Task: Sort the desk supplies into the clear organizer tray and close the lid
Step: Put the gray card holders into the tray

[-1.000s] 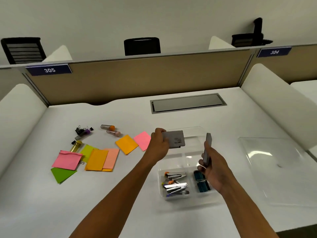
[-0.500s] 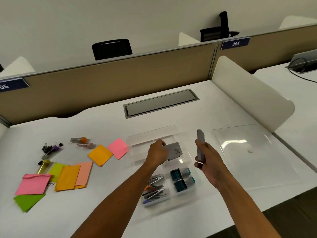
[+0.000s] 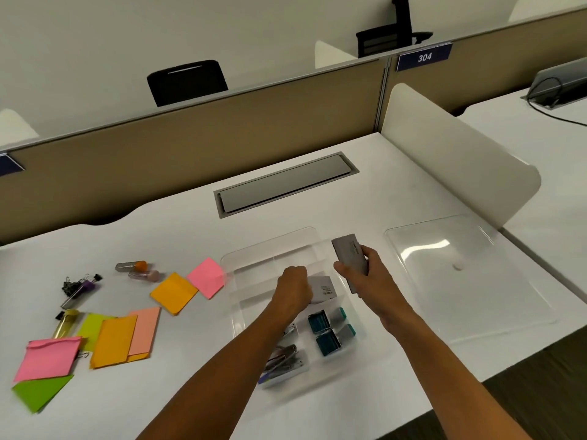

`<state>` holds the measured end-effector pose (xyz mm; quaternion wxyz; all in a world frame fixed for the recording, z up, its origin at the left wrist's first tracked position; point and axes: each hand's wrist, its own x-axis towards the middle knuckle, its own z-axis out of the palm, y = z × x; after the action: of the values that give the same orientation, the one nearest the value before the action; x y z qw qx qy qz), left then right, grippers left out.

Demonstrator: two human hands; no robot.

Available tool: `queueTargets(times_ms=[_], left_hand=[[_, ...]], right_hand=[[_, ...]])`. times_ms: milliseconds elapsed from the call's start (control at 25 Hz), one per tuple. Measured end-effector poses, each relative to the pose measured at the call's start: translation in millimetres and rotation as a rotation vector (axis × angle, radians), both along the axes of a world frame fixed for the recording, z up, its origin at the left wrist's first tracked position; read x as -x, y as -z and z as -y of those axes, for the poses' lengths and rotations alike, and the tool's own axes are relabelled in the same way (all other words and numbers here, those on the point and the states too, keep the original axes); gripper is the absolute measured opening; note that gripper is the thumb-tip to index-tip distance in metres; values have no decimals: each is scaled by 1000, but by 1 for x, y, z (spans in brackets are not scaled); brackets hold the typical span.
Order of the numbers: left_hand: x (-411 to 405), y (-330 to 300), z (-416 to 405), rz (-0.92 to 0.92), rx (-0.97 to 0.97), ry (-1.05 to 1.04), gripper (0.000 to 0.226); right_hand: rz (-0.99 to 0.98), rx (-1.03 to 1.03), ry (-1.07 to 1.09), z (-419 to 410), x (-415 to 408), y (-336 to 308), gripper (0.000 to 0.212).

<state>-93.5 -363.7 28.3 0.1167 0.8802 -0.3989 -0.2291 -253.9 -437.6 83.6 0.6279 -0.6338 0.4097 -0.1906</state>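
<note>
Gripping one grey box inside the tray (lid aside), the left hand is matched by the right hand, clamped on another box.

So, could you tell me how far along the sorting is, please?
Done: staplers and teal boxes sit in the tray. In hand: the left hand lowers a grey box into it; the right hand holds another. Left: sticky notes, clips, tubes, and the lid, lying beside the tray.
</note>
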Motion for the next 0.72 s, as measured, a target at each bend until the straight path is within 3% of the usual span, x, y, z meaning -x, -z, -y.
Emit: queueTargets(times_ms=[200, 320, 480, 720], left_hand=[[2, 2, -9, 147, 34, 109, 21], [-7, -5, -16, 122, 133, 49, 28], [-17, -16, -36, 104, 258, -91, 34], [-16, -27, -74, 66, 338, -247, 32]], right_hand=[[-263, 330, -251, 19, -22, 13, 77], [-450, 526, -446, 35, -34, 17, 81], [-732, 959, -670, 40, -55, 19, 83], [-917, 1080, -864, 24, -78, 27, 75]])
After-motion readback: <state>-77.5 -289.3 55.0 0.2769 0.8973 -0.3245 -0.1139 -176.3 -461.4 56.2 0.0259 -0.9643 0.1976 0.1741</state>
